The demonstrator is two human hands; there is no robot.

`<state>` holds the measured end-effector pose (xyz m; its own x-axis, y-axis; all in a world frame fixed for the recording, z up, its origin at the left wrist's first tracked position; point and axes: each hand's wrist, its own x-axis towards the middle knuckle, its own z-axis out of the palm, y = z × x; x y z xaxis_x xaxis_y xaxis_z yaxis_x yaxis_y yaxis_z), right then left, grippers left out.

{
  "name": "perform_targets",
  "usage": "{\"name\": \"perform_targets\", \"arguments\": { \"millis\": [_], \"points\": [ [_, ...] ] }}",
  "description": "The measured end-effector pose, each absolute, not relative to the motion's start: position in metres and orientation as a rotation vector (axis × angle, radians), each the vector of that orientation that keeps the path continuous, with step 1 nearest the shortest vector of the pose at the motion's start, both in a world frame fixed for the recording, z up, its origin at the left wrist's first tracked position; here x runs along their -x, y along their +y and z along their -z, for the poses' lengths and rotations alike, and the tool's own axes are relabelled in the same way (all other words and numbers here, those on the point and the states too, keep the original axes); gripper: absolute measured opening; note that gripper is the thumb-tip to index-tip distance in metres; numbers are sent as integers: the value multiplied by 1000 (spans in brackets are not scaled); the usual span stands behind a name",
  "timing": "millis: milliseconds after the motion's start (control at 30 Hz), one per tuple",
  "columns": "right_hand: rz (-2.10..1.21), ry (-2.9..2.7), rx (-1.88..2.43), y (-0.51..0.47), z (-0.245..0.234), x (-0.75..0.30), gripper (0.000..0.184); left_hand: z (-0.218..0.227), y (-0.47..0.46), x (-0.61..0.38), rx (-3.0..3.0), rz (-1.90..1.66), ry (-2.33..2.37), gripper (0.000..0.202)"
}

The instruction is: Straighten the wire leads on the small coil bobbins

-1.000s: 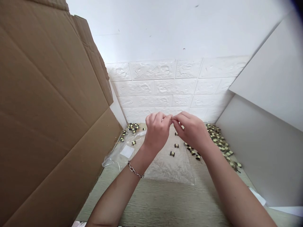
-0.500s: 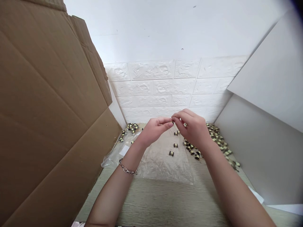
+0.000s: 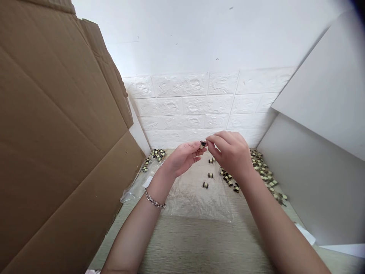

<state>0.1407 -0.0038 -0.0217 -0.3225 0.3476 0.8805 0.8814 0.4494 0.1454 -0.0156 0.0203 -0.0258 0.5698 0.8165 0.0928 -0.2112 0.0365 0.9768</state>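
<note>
A small transformer (image 3: 202, 144), black at its ends with yellow tape around the middle, is pinched between the thumb and fingers of my left hand (image 3: 184, 158). The fingertips of my right hand (image 3: 229, 152) close together on its right end; whether they grip a pin or a fine wire lead there is too small to tell. Below my hands, several similar transformers (image 3: 210, 175) lie loose on a clear plastic bag (image 3: 196, 201). More of them (image 3: 229, 182) are gathered under and beside my right hand.
A long heap of transformers (image 3: 264, 173) runs along the grey right-hand panel (image 3: 308, 190). A smaller group (image 3: 158, 153) sits at the back left. A tall cardboard sheet (image 3: 65, 133) walls the left side, and a white brick-patterned wall (image 3: 182, 104) stands behind the wooden table (image 3: 194, 243).
My left hand has turned, its fingers now curled below the transformer, which shows more clearly. My right fingertips stay at its end. The view has shifted slightly.
</note>
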Motion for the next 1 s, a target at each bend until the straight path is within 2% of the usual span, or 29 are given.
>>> {"name": "perform_targets", "arguments": {
  "millis": [333, 567, 1000],
  "points": [
    [866, -1919, 1020, -2, 23, -141, 13, 24, 17, 12, -1220, -927, 630, 16],
    [823, -1917, 1073, -3, 23, -140, 15, 24, 13, 7, -1347, -955, 725, 22],
    [849, -1904, 1080, -4, 24, -135, 14, 25, 12, 6, -1238, -1010, 674, 19]
  ]
}}
